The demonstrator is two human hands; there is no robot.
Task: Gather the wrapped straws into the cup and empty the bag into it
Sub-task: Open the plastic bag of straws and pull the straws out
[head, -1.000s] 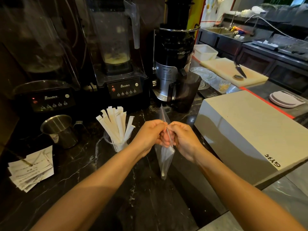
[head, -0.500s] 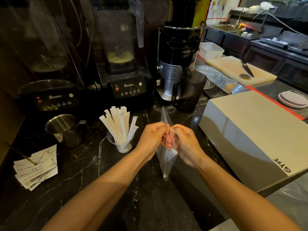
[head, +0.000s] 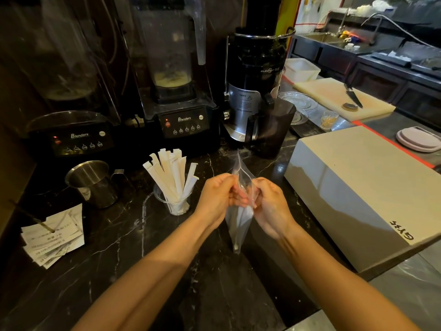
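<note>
A clear plastic bag [head: 237,225] hangs above the dark marble counter, with a few white wrapped straws visible inside its lower half. My left hand [head: 217,197] pinches one side of the bag's upper part and my right hand [head: 269,204] pinches the other side, fingers close together. The bag's top flap sticks up between them. To the left stands a clear cup [head: 175,205] with several white paper-wrapped straws [head: 170,175] fanned out of it.
Behind the cup stand two black blenders [head: 188,123] and a juicer [head: 253,91]. A steel pitcher [head: 91,182] and a pile of paper slips [head: 53,237] lie left. A large grey box [head: 362,187] lies right, with a cutting board and knife [head: 353,95] beyond.
Both hands stay on the bag in nearly the same place. The fingers have shifted slightly on its upper part, and the camera has tilted a little.
</note>
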